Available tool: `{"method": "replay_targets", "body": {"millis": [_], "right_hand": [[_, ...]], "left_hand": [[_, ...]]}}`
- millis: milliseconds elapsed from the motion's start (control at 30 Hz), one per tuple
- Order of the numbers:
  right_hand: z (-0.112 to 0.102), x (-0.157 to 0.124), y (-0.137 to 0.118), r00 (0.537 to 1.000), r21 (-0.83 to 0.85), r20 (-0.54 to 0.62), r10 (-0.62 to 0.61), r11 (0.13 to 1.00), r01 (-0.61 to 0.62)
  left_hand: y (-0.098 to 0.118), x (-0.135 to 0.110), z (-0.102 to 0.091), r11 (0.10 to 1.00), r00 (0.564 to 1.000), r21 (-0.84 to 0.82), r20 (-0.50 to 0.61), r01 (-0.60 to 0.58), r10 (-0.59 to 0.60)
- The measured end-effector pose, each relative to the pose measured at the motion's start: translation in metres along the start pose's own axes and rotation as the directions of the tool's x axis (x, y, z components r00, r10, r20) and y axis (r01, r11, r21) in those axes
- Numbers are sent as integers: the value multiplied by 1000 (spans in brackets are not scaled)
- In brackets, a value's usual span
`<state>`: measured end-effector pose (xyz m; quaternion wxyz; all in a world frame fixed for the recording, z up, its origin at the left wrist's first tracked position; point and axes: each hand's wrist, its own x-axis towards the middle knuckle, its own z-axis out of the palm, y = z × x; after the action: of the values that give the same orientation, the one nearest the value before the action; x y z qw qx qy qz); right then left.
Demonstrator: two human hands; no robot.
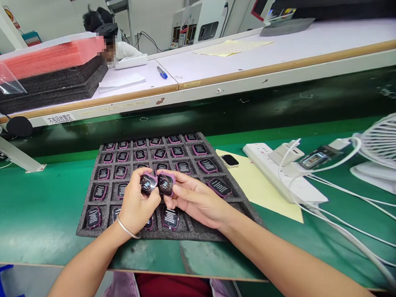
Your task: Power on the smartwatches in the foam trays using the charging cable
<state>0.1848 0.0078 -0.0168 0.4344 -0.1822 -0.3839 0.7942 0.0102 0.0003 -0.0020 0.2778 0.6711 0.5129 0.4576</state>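
Observation:
My left hand (136,201) is closed around a purple-cased smartwatch (149,184) whose screen is lit with a picture. Right beside it, my right hand (198,196) grips a second purple smartwatch (166,185), also with a lit face. The two watches are side by side, edges close or touching, above a dark grey foam tray (90,232). Purple watches sit in many of the tray's compartments, such as one watch (170,217) at the front and another (219,187) at the right, most showing lines of white text. My hands and forearms hide some compartments.
A pale watch (230,160) lies on yellow paper (268,193) right of the tray. Beyond are a white power strip (281,171), cables and a white fan (384,144). A raised shelf (214,73) holds foam sheets (47,76) and a blue pen (162,72). A person (128,50) is behind it.

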Motion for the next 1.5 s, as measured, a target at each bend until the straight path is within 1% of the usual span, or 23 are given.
{"method": "replay_targets", "body": {"millis": [167,300,533,800,967,1167,1367,1500], "right_hand": [[0,-1,0,1000,-28,-9,7,1000,-8],[0,0,0,999,-27,-34,11,1000,-12],[2,0,-2,999,-7,-39,-5,1000,5],[1,-1,-1,998,-22,-65,-13,1000,11],[2,-1,-1,999,-27,-44,-9,1000,8],[2,0,-2,998,-26,-61,0,1000,-1],[2,-1,-2,999,-40,-50,-4,999,2],[1,0,-1,998,-21,-55,-11,1000,10]], "left_hand": [[0,0,0,1000,1000,10,11,29,-29],[1,1,0,999,999,-23,-16,33,-34],[0,1,0,999,1000,-29,-5,17,-17],[-2,2,0,998,999,-56,-22,37,-39],[-1,1,-1,999,1000,-20,-10,26,-26],[0,2,0,998,999,-54,-33,39,-40],[-2,1,0,999,999,-23,-6,35,-35],[-1,1,0,998,999,-46,-3,43,-43]]}}
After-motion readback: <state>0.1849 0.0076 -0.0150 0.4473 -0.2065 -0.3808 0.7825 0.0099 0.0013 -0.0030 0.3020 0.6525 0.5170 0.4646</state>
